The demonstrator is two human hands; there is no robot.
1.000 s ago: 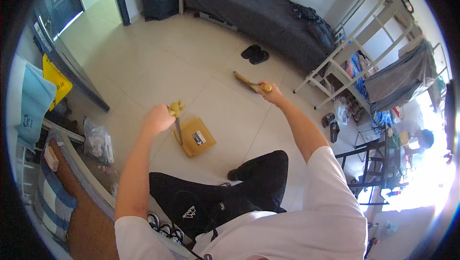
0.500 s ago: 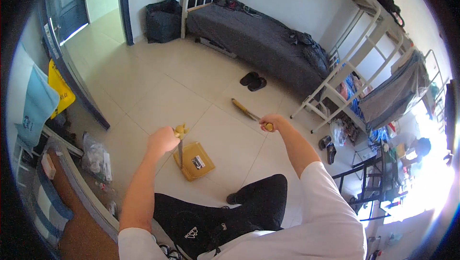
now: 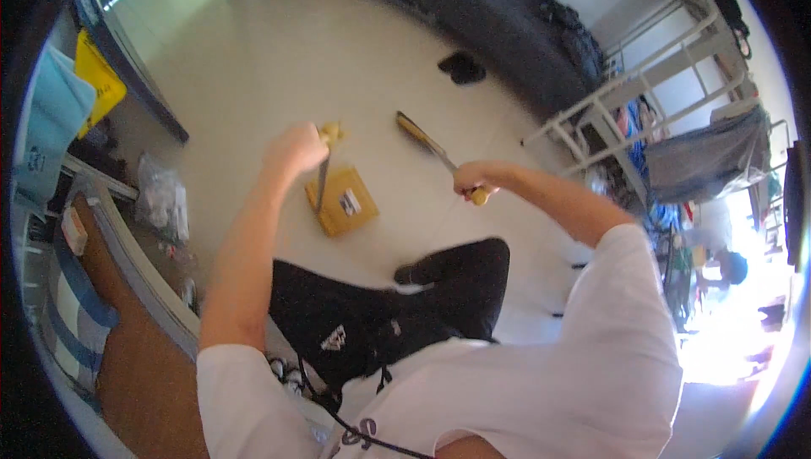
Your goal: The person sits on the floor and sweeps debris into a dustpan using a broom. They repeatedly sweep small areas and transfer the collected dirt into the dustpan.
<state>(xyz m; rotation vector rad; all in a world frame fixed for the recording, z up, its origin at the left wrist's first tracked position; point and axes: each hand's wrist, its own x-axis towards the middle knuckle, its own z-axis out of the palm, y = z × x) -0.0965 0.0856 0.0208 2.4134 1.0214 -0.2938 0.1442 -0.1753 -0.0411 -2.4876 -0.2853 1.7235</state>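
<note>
My left hand (image 3: 296, 151) is closed round the top of a long-handled yellow dustpan, with the yellow handle end (image 3: 332, 132) sticking out past the fist. Its metal shaft runs down to the dustpan's yellow pan (image 3: 342, 221), which has a white label and appears to rest on the floor. In my right hand (image 3: 473, 178) is a long-handled broom (image 3: 414, 128), gripped near its yellow handle end. The broom's narrow yellow, dark-edged head points forward and left, beyond the pan; whether it touches the floor I cannot tell.
Beyond the tiled floor (image 3: 253, 79) stands a bed with dark bedding (image 3: 490, 11), black slippers (image 3: 462, 68) before it. A white bunk ladder (image 3: 591, 133) is at right. On the left are a clear plastic bag (image 3: 160, 197) and a yellow bag (image 3: 99, 83).
The view has tipped downward, so the room sits higher in the picture. My right hand has come nearer my body relative to the pan, and the broom is at a steeper slant.
</note>
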